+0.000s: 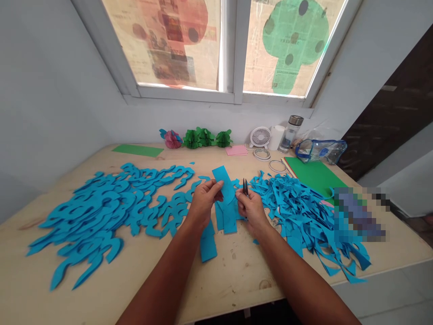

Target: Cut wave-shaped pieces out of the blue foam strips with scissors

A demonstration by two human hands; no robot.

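Pinched in the left hand (pixel 205 198), at the centre of the frame: a bright blue, flat strip of thin paper (pixel 227 187).

Probably very light, limp and easily creased or torn, with little slip; best taken between thumb and fingertips near a straight edge, as here, without squeezing the middle. Left thumb and fingertips pressed together on the left edge; right hand (pixel 251 206) with fingers curled tight around dark scissors with pointed blades (pixel 246 188), tips toward the top of the frame (handles hidden in the fist). At right of the frame, on a clear plastic pouch with blue trim (pixel 333 148), a round blue mark (pixel 324 151), too small to read; across tan newspaper-like sheets (pixel 253 58) at the top, only illegible print.
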